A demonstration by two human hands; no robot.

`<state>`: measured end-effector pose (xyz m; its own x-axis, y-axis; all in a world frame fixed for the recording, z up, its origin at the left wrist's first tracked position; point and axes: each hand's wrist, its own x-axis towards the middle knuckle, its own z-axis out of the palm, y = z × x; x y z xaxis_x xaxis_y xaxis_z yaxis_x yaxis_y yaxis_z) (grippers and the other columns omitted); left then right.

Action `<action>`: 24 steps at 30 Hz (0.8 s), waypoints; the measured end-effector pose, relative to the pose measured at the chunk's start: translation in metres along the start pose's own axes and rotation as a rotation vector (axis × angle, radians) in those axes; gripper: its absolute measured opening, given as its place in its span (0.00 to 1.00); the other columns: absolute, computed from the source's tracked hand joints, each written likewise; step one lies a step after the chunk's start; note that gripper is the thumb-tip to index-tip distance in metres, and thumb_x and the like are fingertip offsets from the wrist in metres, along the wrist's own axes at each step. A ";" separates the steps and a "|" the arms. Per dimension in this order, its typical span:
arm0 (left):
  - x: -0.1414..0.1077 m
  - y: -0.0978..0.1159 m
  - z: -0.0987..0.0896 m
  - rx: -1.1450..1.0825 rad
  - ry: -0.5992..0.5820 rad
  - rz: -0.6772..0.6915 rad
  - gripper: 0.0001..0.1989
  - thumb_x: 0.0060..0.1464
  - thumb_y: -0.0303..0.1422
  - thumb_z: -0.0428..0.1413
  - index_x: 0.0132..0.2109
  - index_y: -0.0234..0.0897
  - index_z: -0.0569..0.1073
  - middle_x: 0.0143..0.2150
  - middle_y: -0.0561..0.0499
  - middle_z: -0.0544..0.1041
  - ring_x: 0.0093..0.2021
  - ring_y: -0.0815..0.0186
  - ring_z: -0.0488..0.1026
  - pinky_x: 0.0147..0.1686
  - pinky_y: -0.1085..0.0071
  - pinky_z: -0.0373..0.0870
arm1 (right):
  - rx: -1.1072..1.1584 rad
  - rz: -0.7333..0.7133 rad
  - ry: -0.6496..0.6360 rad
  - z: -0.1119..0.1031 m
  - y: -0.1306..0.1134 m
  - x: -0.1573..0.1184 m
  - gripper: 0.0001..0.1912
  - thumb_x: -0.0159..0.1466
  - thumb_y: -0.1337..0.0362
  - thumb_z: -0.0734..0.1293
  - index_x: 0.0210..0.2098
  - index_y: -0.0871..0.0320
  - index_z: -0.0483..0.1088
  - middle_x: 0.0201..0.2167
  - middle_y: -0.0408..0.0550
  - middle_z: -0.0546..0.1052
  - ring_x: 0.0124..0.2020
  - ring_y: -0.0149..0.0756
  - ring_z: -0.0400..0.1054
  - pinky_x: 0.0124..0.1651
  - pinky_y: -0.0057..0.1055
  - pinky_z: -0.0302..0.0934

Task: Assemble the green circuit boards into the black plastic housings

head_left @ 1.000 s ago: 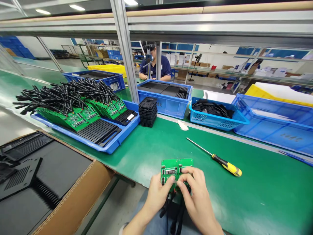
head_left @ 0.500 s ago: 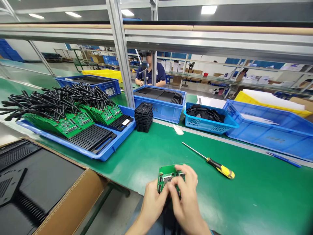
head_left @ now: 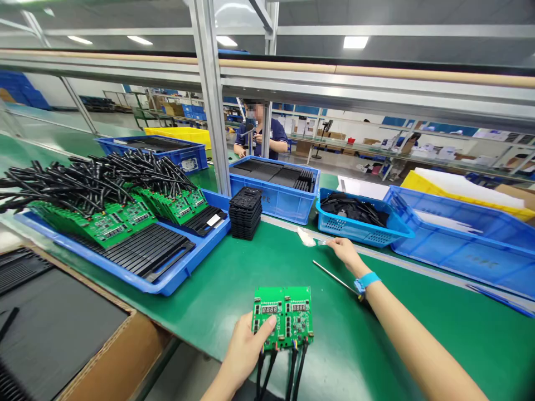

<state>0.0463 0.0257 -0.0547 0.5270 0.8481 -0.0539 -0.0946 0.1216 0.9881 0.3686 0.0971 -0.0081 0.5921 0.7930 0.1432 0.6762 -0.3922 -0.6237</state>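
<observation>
Held at the table's front edge is a green circuit board [head_left: 298,317] with two digit displays and black cables hanging down. My left hand [head_left: 246,345] grips its left side, thumb on top. My right hand [head_left: 345,253], with a blue band at the wrist, reaches far forward; its fingers pinch a small clear plastic piece [head_left: 322,242] beside a white crumpled item [head_left: 306,238]. Under my right forearm lies a screwdriver [head_left: 334,274], its handle mostly hidden. A stack of black plastic frames [head_left: 246,214] stands further left.
On the left, a blue tray [head_left: 167,287] holds boards with cables and black panels. Blue bins [head_left: 278,200] and a perforated basket [head_left: 351,227] line the back. A cardboard box [head_left: 121,345] is at lower left, a pen [head_left: 499,299] at right. A person [head_left: 278,136] sits opposite.
My right hand has left the board and moved forward to the clear plastic. The board now shows fully, in my left hand alone. The view has shifted slightly.
</observation>
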 end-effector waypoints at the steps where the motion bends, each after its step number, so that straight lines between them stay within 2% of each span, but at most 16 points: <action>1: 0.000 0.000 0.000 0.017 0.003 0.007 0.22 0.55 0.49 0.58 0.40 0.31 0.78 0.30 0.47 0.78 0.27 0.65 0.72 0.28 0.71 0.72 | -0.009 0.001 -0.024 0.011 -0.005 0.004 0.15 0.67 0.55 0.66 0.43 0.61 0.70 0.42 0.46 0.74 0.39 0.38 0.70 0.42 0.38 0.67; 4: -0.001 0.001 -0.002 0.061 0.007 0.017 0.22 0.56 0.49 0.57 0.42 0.32 0.79 0.34 0.46 0.80 0.31 0.62 0.74 0.33 0.70 0.73 | -0.064 0.006 -0.058 0.038 -0.018 0.009 0.13 0.67 0.57 0.67 0.44 0.61 0.70 0.45 0.48 0.73 0.44 0.40 0.69 0.47 0.42 0.65; 6: -0.001 0.003 -0.002 0.080 0.015 0.012 0.22 0.57 0.49 0.57 0.43 0.32 0.79 0.37 0.45 0.81 0.35 0.60 0.75 0.37 0.69 0.73 | -0.081 -0.006 -0.058 0.045 -0.024 0.009 0.12 0.66 0.57 0.67 0.43 0.60 0.70 0.48 0.50 0.71 0.49 0.42 0.66 0.52 0.46 0.61; 9: -0.001 0.005 -0.002 0.081 0.023 0.028 0.22 0.56 0.49 0.58 0.42 0.32 0.80 0.38 0.45 0.81 0.40 0.57 0.76 0.42 0.68 0.72 | -0.041 -0.064 -0.078 0.038 -0.030 0.000 0.12 0.65 0.57 0.66 0.40 0.60 0.69 0.49 0.52 0.69 0.53 0.45 0.62 0.56 0.48 0.55; 11: -0.002 0.006 -0.003 0.039 0.019 0.014 0.22 0.54 0.49 0.59 0.41 0.32 0.80 0.38 0.45 0.82 0.40 0.57 0.76 0.43 0.68 0.72 | 0.027 -0.110 -0.148 0.024 -0.032 -0.017 0.13 0.65 0.55 0.64 0.37 0.60 0.68 0.43 0.53 0.72 0.47 0.44 0.65 0.52 0.44 0.57; 14: -0.006 0.009 -0.003 -0.125 0.034 -0.094 0.24 0.49 0.50 0.63 0.41 0.31 0.79 0.37 0.45 0.82 0.39 0.57 0.77 0.41 0.67 0.73 | 0.160 -0.144 -0.377 0.001 -0.033 -0.070 0.23 0.64 0.44 0.57 0.31 0.58 0.67 0.26 0.48 0.73 0.28 0.40 0.68 0.35 0.36 0.62; 16: -0.011 0.012 -0.002 -0.274 0.086 -0.203 0.26 0.43 0.50 0.67 0.41 0.31 0.78 0.38 0.44 0.82 0.39 0.56 0.78 0.39 0.67 0.73 | 0.248 -0.131 -0.576 -0.009 -0.031 -0.119 0.34 0.60 0.33 0.51 0.28 0.57 0.67 0.20 0.47 0.72 0.19 0.38 0.66 0.23 0.33 0.59; 18: -0.017 0.017 0.002 -0.410 0.108 -0.290 0.27 0.40 0.47 0.69 0.42 0.32 0.77 0.39 0.43 0.82 0.41 0.55 0.78 0.38 0.67 0.74 | 0.348 -0.113 -0.718 -0.012 -0.027 -0.171 0.38 0.58 0.28 0.49 0.25 0.57 0.66 0.17 0.47 0.72 0.19 0.38 0.68 0.23 0.32 0.61; 19: -0.020 0.019 0.005 -0.470 0.093 -0.321 0.27 0.39 0.45 0.70 0.42 0.31 0.77 0.40 0.43 0.82 0.41 0.54 0.78 0.38 0.67 0.74 | 0.534 -0.032 -0.746 -0.011 -0.026 -0.194 0.37 0.55 0.27 0.55 0.24 0.57 0.66 0.17 0.46 0.72 0.19 0.36 0.67 0.23 0.30 0.61; 22: -0.029 0.026 0.016 -0.589 0.001 -0.373 0.26 0.39 0.43 0.70 0.42 0.31 0.76 0.38 0.41 0.81 0.38 0.56 0.79 0.34 0.69 0.74 | 1.019 0.324 -0.585 0.000 -0.022 -0.243 0.29 0.54 0.36 0.69 0.25 0.58 0.67 0.18 0.43 0.73 0.19 0.32 0.65 0.22 0.27 0.59; 24: -0.034 0.027 0.023 -0.579 0.007 -0.391 0.25 0.39 0.44 0.70 0.41 0.32 0.75 0.35 0.44 0.81 0.34 0.60 0.78 0.30 0.71 0.73 | 1.267 0.447 -0.499 0.011 -0.022 -0.256 0.23 0.54 0.44 0.74 0.26 0.58 0.69 0.18 0.41 0.72 0.18 0.31 0.64 0.21 0.27 0.59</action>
<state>0.0450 -0.0115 -0.0227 0.6087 0.6894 -0.3927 -0.3354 0.6721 0.6602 0.1969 -0.0923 -0.0397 0.2540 0.8984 -0.3583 -0.5196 -0.1857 -0.8340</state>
